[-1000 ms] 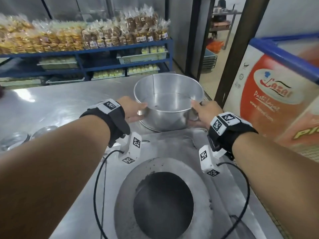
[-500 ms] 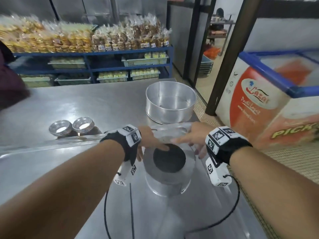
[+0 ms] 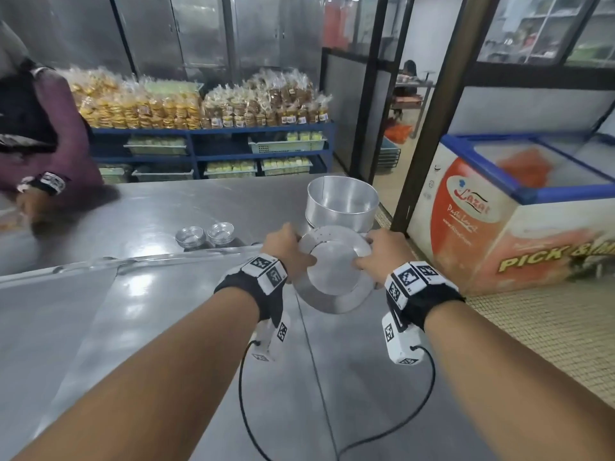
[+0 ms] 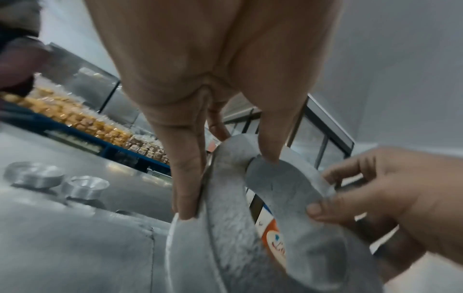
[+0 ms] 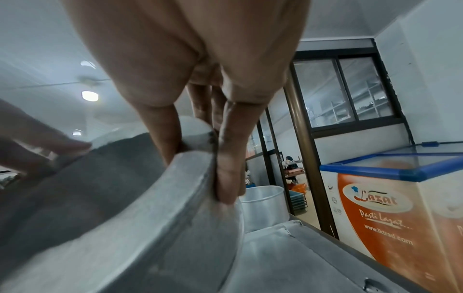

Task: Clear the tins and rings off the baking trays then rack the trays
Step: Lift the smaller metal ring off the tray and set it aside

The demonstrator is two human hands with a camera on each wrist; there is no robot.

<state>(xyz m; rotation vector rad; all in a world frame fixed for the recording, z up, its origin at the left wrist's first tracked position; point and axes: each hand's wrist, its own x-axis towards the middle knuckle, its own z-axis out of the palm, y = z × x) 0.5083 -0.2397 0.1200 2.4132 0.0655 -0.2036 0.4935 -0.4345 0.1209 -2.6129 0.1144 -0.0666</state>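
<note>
Between both hands, lifted clear above the baking tray (image 3: 173,327), sits a round cake tin (image 3: 336,277) with a loose flat base disc, tipped so its open side faces the wearer. Left hand (image 3: 286,249) clamps the tin's left rim, thumb inside on the disc, fingers (image 4: 188,178) outside the wall. Right hand (image 3: 379,254) mirrors it on the right rim, thumb in, fingers (image 5: 228,174) down the outer wall. Neither hand is nearer; grip is symmetric, tin centred ahead of the body.

Key relation: the second, larger cake tin (image 3: 342,206) stands upright, open side up, directly beyond the held tin, on the desk (image 3: 149,211) just past the tray's far edge. Likely drop spot is forward, beside or into that tin; held tin needs levelling first, else the loose disc may slip.

Two stacks of small tart tins (image 3: 204,236) sit on the desk, forward-left, near the tray's far rim. Tray surface below the hands is bare steel.

Further out: blue shelving (image 3: 213,144) with bagged bakes behind the desk, chest freezer (image 3: 499,221) on the right, another person's sleeve (image 3: 43,141) at far left.
</note>
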